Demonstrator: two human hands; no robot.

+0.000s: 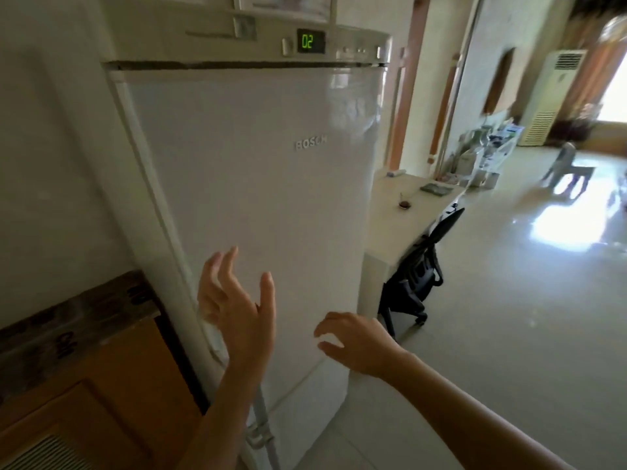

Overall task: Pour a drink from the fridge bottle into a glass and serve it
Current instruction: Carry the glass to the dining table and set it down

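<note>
Before the tall white fridge door (pixel 251 184) – shut, bottle presumably behind it, unseen – the left hand (pixel 234 310) and right hand (pixel 356 340) hovered spread and empty. Risk: no handle was evident – fingers could slip off the smooth edge.

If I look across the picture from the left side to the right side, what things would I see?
Wooden cabinet → left hand → fridge door → right hand → black chair → white air conditioner.
</note>
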